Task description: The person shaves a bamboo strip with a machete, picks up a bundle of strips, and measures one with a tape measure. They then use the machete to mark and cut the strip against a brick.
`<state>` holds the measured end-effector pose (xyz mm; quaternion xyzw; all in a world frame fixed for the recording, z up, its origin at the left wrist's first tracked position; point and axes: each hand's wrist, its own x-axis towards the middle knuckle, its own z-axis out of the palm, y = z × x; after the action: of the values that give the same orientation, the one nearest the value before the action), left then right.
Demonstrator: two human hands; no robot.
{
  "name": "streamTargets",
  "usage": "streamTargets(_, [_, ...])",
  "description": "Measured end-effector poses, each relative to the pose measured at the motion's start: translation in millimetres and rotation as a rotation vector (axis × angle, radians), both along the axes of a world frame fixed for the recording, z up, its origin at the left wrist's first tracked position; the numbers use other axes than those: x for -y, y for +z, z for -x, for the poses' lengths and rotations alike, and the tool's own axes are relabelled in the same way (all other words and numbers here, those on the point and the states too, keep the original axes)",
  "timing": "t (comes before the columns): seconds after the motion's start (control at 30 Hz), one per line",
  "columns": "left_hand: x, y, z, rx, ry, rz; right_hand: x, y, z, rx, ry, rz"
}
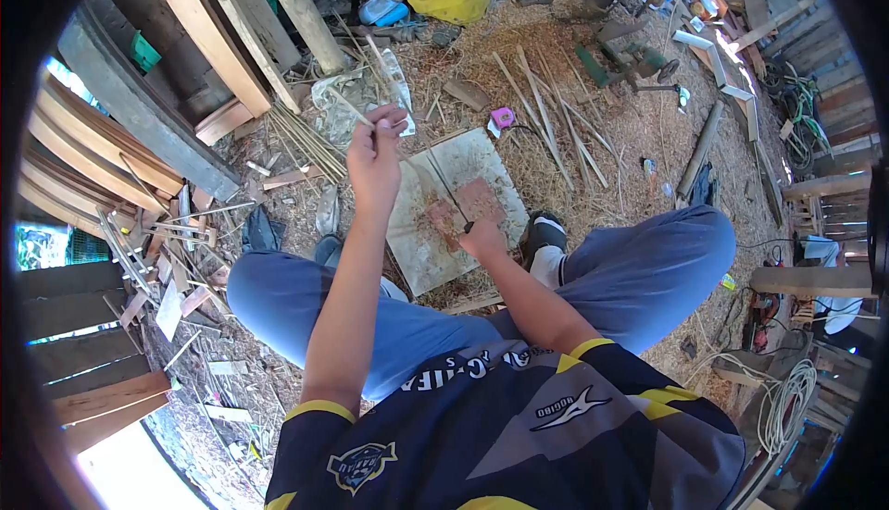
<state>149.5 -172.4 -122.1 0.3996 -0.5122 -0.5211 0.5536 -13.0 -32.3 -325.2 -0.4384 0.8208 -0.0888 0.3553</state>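
My left hand (374, 160) is raised, its fingers pinched around a thin pale wooden stick (349, 106) that points up and to the left. Lower and to the right, my right hand (483, 240) grips the dark handle of a long knife (446, 182). Its narrow blade slants up and left, over a worn whitish board (421, 255) on the ground between my feet. A reddish-brown square piece (486, 201) lies on that board, partly behind my right hand and the knife.
Bundled thin sticks (310, 147) lie left of the board, and long strips (546, 112) beyond it on shavings. A pink tape measure (501, 118) sits by the board's far corner. Curved timbers (148, 107) lean at left; a green machine (625, 61) stands at upper right.
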Motion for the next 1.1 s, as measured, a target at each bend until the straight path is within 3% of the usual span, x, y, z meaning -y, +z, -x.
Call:
streamTargets(0.5, [-14, -1, -4, 0.021, 0.018, 0.061, -9, -11, 3, 0.036, -0.003, -0.021])
streamTargets(0.7, [-16, 2, -9, 0.026, 0.033, 0.026, -8, -36, 11, -0.027, -0.004, -0.138])
streamTargets(0.83, [-9, -2, -15, -0.093, 0.067, -0.069, -12, -47, 17, 0.048, -0.035, -0.137])
streamTargets(1.0, [-4, -5, -14, -0.005, 0.032, -0.031, -8, -50, 27, 0.174, -0.098, -0.137])
streamTargets(1.1, [-5, -1, -13, -0.003, 0.023, -0.035, -3, -12, 29, 0.272, -0.098, -0.193])
